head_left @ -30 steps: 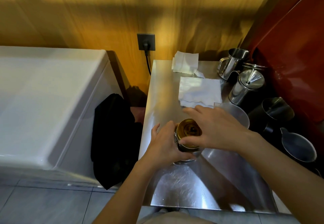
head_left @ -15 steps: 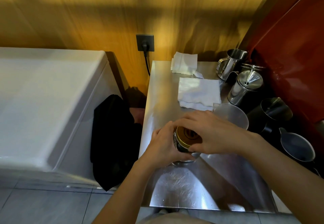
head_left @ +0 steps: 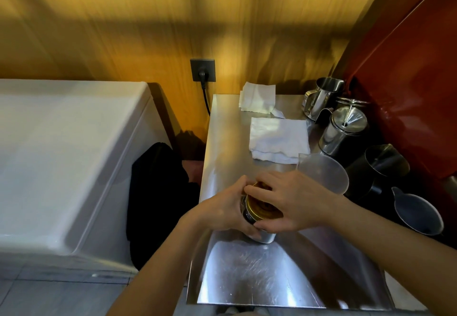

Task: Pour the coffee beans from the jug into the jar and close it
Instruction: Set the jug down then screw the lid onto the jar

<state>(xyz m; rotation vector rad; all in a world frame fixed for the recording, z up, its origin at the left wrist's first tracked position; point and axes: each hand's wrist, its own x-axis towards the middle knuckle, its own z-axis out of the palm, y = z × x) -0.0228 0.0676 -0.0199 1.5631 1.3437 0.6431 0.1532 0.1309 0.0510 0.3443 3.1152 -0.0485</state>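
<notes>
Closing now: right hand (head_left: 294, 204) spread flat over the gold lid (head_left: 259, 208), fingers curled round its far rim, thumb at the near edge, pressed lower than half a second ago and covering much more of the top. A second ago, lid face mostly open to view under raised fingers; now only a crescent of gold showing on the left. Left hand (head_left: 222, 210) wrapped round the left side of the jar (head_left: 262, 236), steadying it, fingertips meeting the right hand's at the far rim. Jar standing upright on the steel surface (head_left: 247, 278), near middle, its base just visible below both hands. Judged from this: lid being seated or twisted home, pouring done, closing step nearly finished. Cannot tell whether lid is fully tight, nor see any beans inside.

Just beyond and right of the hands, clear plastic jug (head_left: 321, 175) standing apart from the jar, looking empty, which fits the pour being over. Farther right, dark pitchers (head_left: 385, 165) and a grey measuring jug (head_left: 418, 214). Farther back, folded white cloth (head_left: 279, 140), a second cloth (head_left: 258, 100) at the far edge, steel pots (head_left: 343, 130) in the far right corner.
</notes>
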